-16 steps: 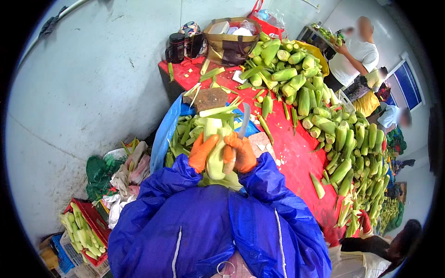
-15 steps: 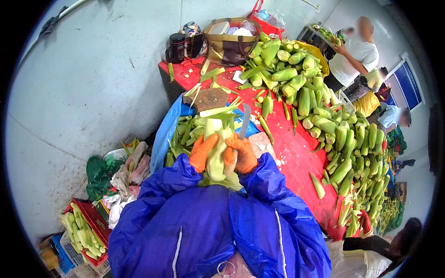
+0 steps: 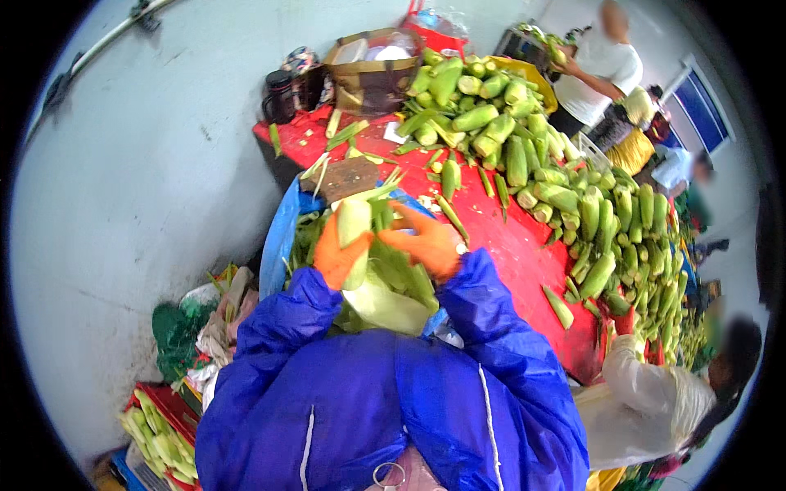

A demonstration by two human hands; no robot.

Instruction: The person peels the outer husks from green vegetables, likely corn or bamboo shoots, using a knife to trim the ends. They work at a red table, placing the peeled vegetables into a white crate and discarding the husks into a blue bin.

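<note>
The person in the blue jacket stands over the red desk (image 3: 524, 245), both hands in orange gloves. The left hand (image 3: 337, 255) is closed around a pale ear of corn (image 3: 354, 225), holding it upright just in front of the chest. The right hand (image 3: 427, 244) is partly closed on the green husk leaves (image 3: 401, 274) that hang off the ear to its right side.

Half a second ago the two hands sat pressed close together around the ear, with the husk bunched between them. Now they have come apart: the right hand has moved out to the right and slightly up, drawing the leaves away, and more of the pale ear shows bare above the left glove. The left hand has stayed roughly where it was.

Under the hands lies a heap of stripped husks (image 3: 377, 303) on a blue sheet (image 3: 282, 233). Beyond it a brown chopping board (image 3: 352, 173) rests on the desk, and farther on a long pile of unhusked corn (image 3: 532, 155) runs along the desk's far and right sides, unchanged. A cardboard box (image 3: 372, 74) stands at the far end. Another person in a white top (image 3: 606, 65) works behind the pile, and one in a white sleeve (image 3: 647, 385) sits at the lower right.
</note>
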